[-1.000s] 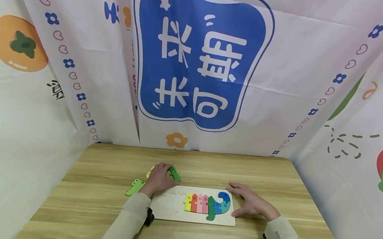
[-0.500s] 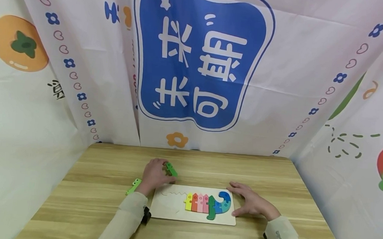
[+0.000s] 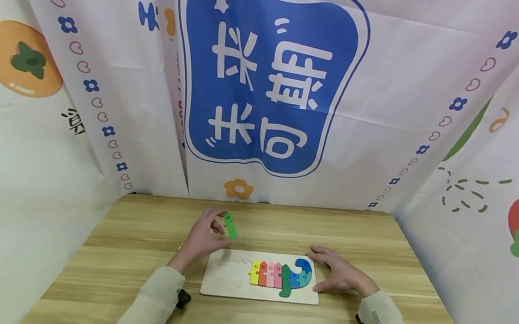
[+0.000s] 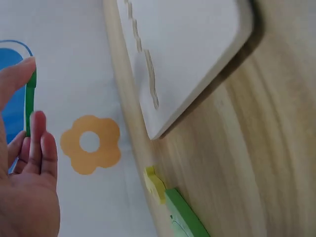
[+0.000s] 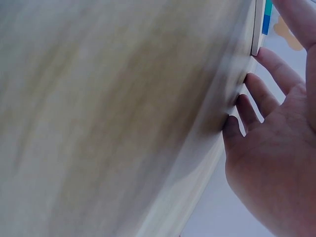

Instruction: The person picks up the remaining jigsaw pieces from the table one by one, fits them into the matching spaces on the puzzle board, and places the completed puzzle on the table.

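My left hand (image 3: 197, 240) pinches a green puzzle piece (image 3: 230, 226) between thumb and fingers, above the table behind the board's left end. In the left wrist view the piece (image 4: 30, 101) is edge-on, with the hand (image 4: 29, 197) below it. The pale wooden puzzle board (image 3: 225, 285) lies flat, its left part bare with a wavy groove. Joined yellow, red, pink, green and blue pieces (image 3: 271, 274) fill its right part, forming a body, leg and curled tail. At the board's right edge rests my right hand (image 3: 341, 274), fingers spread; its fingertips (image 5: 264, 53) touch the edge and table.
Beyond the board's left end, the left wrist view has a small yellow piece (image 4: 155, 185) touching a light green piece (image 4: 185, 217) on the table (image 3: 114, 272). The left hand mostly hides them from the head view. A printed cloth (image 3: 351, 187) hangs behind the table.
My left hand has picked the green piece up off the table and drawn it slightly left and back, turning its lighter face into view. The right hand has stayed at the board's edge.
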The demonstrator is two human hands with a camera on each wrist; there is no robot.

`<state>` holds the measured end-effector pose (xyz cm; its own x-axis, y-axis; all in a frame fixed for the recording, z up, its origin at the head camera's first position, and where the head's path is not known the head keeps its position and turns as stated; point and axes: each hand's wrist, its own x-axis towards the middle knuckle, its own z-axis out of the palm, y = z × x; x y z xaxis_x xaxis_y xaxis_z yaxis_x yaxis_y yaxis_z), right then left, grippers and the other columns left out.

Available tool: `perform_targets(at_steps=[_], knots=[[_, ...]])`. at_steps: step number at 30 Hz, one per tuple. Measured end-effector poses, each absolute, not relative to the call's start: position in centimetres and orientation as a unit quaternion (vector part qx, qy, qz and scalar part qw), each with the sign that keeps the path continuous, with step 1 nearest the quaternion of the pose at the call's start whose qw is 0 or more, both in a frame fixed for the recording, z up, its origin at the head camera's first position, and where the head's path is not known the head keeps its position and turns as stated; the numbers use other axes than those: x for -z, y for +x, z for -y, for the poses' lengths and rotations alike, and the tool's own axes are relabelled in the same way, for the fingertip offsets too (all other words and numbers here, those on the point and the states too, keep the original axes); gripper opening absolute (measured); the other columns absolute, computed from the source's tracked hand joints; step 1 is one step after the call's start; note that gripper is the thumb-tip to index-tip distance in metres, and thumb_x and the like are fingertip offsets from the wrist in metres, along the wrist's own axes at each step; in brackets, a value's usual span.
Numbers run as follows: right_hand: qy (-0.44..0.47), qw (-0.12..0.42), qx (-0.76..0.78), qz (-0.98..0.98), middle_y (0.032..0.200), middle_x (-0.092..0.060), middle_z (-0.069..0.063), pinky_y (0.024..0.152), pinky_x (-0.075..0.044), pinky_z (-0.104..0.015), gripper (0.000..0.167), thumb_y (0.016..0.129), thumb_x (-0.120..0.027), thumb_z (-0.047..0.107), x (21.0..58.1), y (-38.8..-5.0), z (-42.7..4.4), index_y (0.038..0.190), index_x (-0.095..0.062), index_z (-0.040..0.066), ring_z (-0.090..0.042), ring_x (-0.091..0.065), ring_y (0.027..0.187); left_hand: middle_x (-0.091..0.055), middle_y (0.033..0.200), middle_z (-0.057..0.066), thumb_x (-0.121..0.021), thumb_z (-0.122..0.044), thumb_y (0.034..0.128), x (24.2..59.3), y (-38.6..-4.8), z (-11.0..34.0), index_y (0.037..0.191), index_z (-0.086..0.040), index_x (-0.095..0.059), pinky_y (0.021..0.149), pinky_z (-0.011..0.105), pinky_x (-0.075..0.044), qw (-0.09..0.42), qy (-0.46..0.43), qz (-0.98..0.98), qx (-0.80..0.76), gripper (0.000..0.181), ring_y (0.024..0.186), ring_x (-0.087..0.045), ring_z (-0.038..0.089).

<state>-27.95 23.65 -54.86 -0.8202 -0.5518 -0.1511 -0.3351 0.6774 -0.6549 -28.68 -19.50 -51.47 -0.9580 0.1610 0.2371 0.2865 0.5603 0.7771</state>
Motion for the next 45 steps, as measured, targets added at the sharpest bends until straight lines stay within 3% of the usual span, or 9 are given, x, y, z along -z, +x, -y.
perform_targets(at_steps=[7,16,24,36,45], knots=[[-0.246,0.169,0.315,-0.901,0.170,-0.026,-0.015,0.116,-0.023,-0.077,0.095,0.076,-0.093,0.038,54.8,-28.0,-23.6,0.155,-0.049,0.009,-0.050,-0.018,0.155,-0.048,0.140,0.010,-0.094,-0.004,0.0716,51.2,-27.3,19.4,0.149,-0.011,-0.049,0.089,0.029,-0.059,0.061,-0.167,0.851,0.494,0.090,0.088,-0.069,0.011],[-0.250,0.169,0.312,-0.901,0.170,-0.026,-0.015,0.116,-0.024,-0.077,0.095,0.076,-0.092,0.039,55.0,-27.9,-23.6,0.155,-0.048,0.008,-0.050,-0.018,0.155,-0.047,0.139,0.012,-0.095,-0.004,0.0701,51.7,-27.0,19.7,0.149,-0.010,-0.048,0.092,0.037,-0.060,0.064,-0.173,0.842,0.507,0.092,0.089,-0.070,0.010],[-0.249,0.169,0.312,-0.901,0.170,-0.027,-0.015,0.116,-0.024,-0.077,0.095,0.076,-0.092,0.039,54.8,-27.9,-23.5,0.155,-0.048,0.008,-0.050,-0.018,0.155,-0.044,0.140,0.015,-0.093,0.001,0.0711,51.6,-26.8,19.9,0.149,-0.006,-0.047,0.089,0.049,-0.061,0.049,-0.181,0.828,0.528,0.091,0.095,-0.072,0.019],[-0.246,0.172,0.314,-0.901,0.170,-0.027,-0.015,0.116,-0.023,-0.077,0.094,0.076,-0.092,0.038,54.5,-27.8,-23.5,0.154,-0.049,0.008,-0.050,-0.018,0.155,-0.048,0.137,0.008,-0.093,0.004,0.0693,51.6,-26.3,19.9,0.145,-0.006,-0.052,0.083,0.036,-0.063,0.056,-0.219,0.864,0.450,0.087,0.092,-0.071,0.016],[-0.245,0.172,0.312,-0.902,0.170,-0.027,-0.015,0.116,-0.023,-0.077,0.094,0.076,-0.092,0.038,54.5,-27.9,-23.5,0.154,-0.049,0.008,-0.050,-0.018,0.154,-0.049,0.137,0.009,-0.092,0.003,0.0705,51.6,-26.1,19.8,0.146,-0.007,-0.052,0.085,0.045,-0.062,0.043,-0.242,0.861,0.446,0.086,0.092,-0.070,0.017]])
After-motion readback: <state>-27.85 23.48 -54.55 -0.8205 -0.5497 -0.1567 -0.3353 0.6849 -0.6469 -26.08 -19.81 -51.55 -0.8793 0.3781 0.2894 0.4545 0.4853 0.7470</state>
